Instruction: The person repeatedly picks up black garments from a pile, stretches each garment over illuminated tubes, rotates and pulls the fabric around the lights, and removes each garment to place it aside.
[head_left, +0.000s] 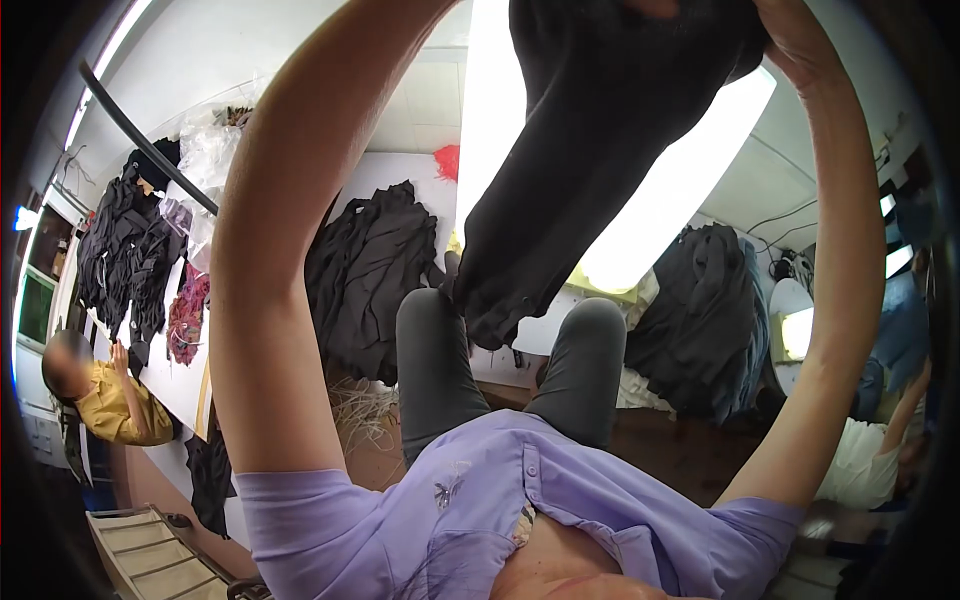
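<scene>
A black garment (pixel 600 150) hangs from the top edge of the head view, its narrow end dangling down near my knees. My right hand (pixel 792 42) is at the upper right, against the garment's edge and gripping it; its fingertips are hidden behind the cloth. My left arm rises on the left and leaves the frame at the top, so my left hand is out of sight. A small patch of skin shows at the top within the garment, but I cannot tell which hand it belongs to.
Piles of dark garments lie left (pixel 370 270) and right (pixel 700 310) of the bright lamp (pixel 690 170). More dark clothes (pixel 135 245) and clear plastic bags (pixel 205 165) are at the far left. A person in yellow (pixel 125 405) sits there; another in white (pixel 862 465) is at right.
</scene>
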